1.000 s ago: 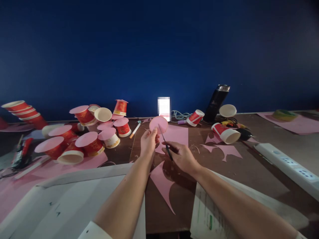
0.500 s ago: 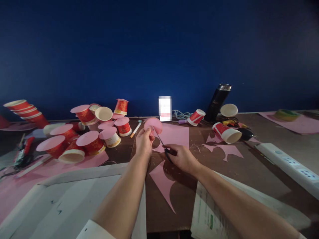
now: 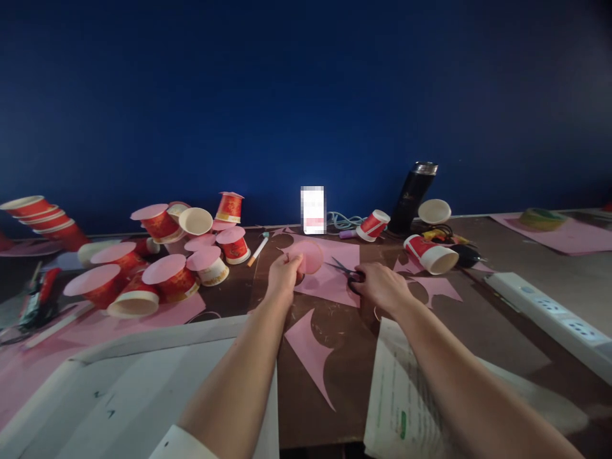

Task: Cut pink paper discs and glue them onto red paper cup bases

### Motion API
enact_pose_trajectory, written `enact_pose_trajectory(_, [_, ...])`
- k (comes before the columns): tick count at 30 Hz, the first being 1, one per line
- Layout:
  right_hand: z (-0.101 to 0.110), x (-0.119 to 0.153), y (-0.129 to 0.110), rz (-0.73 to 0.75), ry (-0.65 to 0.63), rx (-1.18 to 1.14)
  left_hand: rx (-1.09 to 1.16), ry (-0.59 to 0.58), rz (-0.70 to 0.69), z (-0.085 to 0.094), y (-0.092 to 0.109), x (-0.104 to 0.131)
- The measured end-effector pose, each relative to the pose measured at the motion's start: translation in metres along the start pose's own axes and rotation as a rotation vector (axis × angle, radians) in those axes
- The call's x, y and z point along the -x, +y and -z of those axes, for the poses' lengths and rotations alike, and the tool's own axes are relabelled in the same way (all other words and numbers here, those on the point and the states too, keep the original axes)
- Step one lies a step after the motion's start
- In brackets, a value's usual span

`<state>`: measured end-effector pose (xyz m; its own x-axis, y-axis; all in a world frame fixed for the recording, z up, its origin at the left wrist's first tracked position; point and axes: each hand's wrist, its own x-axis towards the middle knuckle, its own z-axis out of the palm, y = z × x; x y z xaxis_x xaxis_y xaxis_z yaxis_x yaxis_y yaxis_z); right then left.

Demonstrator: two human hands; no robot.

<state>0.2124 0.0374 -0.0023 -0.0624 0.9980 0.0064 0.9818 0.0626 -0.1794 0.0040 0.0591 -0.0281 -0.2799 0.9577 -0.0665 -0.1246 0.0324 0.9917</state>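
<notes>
My left hand [image 3: 283, 278] pinches the left edge of a round pink paper disc [image 3: 313, 256], which is held over a larger pink sheet [image 3: 342, 280]. A hole shows in that sheet beside my fingers. My right hand [image 3: 382, 285] is closed around the dark handles of a pair of scissors [image 3: 347, 271]. The blades are parted and point left toward the disc, apart from it. A pointed pink scrap with a curved cut [image 3: 310, 357] lies on the table in front of my hands.
Red paper cups, several with pink discs on their ends [image 3: 166, 271], crowd the left. A phone [image 3: 313, 210] with a lit screen stands at the back. To the right are a black flask [image 3: 412, 199], a tipped cup [image 3: 429, 255], pink scraps [image 3: 440, 290] and a power strip [image 3: 549, 312].
My right hand has drawn the scissors away to the right, off the disc, and the blades have opened. The disc has turned flatter and moved slightly right and down in my left hand.
</notes>
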Motion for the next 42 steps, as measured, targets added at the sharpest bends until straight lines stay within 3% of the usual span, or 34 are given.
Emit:
enact_pose_trajectory(5, [0.006,0.004,-0.001,0.034,-0.002,0.091,-0.133,-0.130,0.022,-0.002,-0.002,0.008])
enact_pose_trajectory(14, [0.014,0.008,-0.005,0.025,0.057,0.200,-0.261,-0.238,0.088,-0.004,-0.014,0.006])
enact_pose_trajectory(20, [0.014,0.004,0.007,0.027,-0.084,0.012,-0.278,-0.256,0.074,-0.004,-0.018,0.004])
enact_pose_trajectory(24, [0.017,0.000,0.010,-0.005,-0.115,0.043,-0.295,-0.258,0.060,-0.003,-0.020,0.003])
enact_pose_trajectory(27, [0.026,-0.016,0.005,-0.006,-0.055,0.119,-0.311,-0.239,0.052,-0.003,-0.021,0.003])
enact_pose_trajectory(31, [0.032,-0.055,0.000,0.033,0.171,0.245,-0.345,-0.203,0.038,-0.003,-0.021,0.002])
enact_pose_trajectory(33, [0.027,-0.077,0.000,0.139,0.243,0.345,-0.367,-0.193,0.026,-0.002,-0.020,0.002])
enact_pose_trajectory(37, [0.013,-0.113,0.002,0.183,0.256,0.387,-0.423,-0.178,-0.003,-0.001,-0.018,0.002])
enact_pose_trajectory(42, [0.002,-0.142,0.002,0.130,0.241,0.420,-0.484,-0.160,-0.009,-0.003,-0.020,0.001])
